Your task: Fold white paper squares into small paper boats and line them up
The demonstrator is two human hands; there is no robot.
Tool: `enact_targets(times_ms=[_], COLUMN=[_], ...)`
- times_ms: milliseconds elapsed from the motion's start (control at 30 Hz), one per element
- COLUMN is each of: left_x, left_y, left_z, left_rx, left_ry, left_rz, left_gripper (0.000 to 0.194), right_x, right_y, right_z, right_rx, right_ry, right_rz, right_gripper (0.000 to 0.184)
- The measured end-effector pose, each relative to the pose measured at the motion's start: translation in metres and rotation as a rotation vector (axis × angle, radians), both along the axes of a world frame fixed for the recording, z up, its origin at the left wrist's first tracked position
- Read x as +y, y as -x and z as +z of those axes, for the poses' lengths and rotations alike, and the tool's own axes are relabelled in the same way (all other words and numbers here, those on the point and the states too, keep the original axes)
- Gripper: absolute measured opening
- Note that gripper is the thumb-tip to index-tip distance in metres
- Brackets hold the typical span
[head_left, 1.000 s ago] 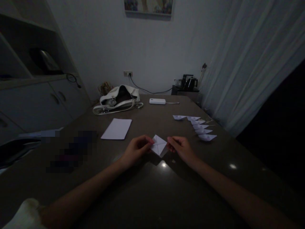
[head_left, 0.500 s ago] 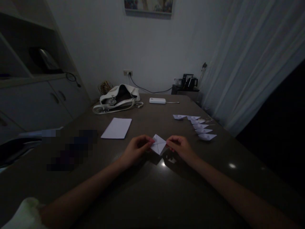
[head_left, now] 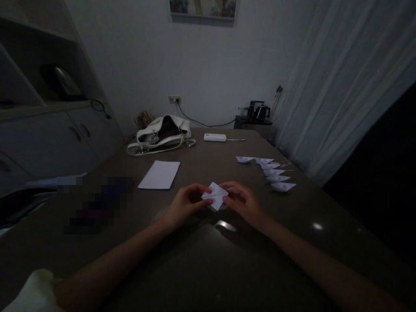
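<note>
A small white folded paper piece [head_left: 215, 195], diamond shaped with crease lines, is held just above the dark table [head_left: 208, 260] at its middle. My left hand [head_left: 186, 203] pinches its left corner with closed fingers. My right hand [head_left: 243, 202] pinches its right corner, fingers curled around the edge. The two hands are close together. A flat white sheet of paper [head_left: 159, 175] lies to the left beyond my left hand. Several finished white paper boats [head_left: 271, 173] sit in a curved row to the right.
A white handbag [head_left: 160, 134] and a white power bank [head_left: 215, 137] with a cable lie at the table's far end. A kettle set [head_left: 258, 112] stands on a side table by the curtain [head_left: 341, 86]. Cabinets [head_left: 48, 130] run along the left.
My hands have moved closer together, pushing the paper's side corners inward. The folded piece looks narrower and has risen slightly off the table.
</note>
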State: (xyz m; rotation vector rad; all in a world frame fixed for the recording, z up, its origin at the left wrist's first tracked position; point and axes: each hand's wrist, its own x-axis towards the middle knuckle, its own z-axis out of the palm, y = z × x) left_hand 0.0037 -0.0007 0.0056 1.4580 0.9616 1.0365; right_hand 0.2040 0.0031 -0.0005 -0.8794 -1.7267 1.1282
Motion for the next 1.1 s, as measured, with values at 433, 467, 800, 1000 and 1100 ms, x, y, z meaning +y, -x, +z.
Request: enact_targets(times_ms=[433, 467, 800, 1000, 1100], left_x=[0.001, 0.001, 0.003, 0.003, 0.003], left_y=[0.008, 0.009, 0.01, 0.009, 0.009], left_z=[-0.002, -0.001, -0.007, -0.008, -0.008], left_rx=[0.39, 0.424, 0.62, 0.623, 0.584], left_ry=[-0.383, -0.42, -0.613, -0.613, -0.562], left_rz=[-0.033, -0.032, -0.048, -0.044, -0.038], left_gripper=[0.049, 0.048, 0.04, 0.037, 0.034], right_x=[0.006, 0.006, 0.006, 0.007, 0.007], right_y=[-0.001, 0.0, -0.002, -0.003, -0.003], right_z=[-0.01, -0.01, -0.009, -0.008, -0.007], right_rx=[-0.057, -0.055, -0.227, -0.267, -0.252], right_ry=[-0.073, -0.083, -0.314, -0.373, -0.398], right_rz=[-0.034, -0.042, -0.121, -0.142, -0.142], right_gripper=[0.033, 0.034, 0.028, 0.023, 0.023])
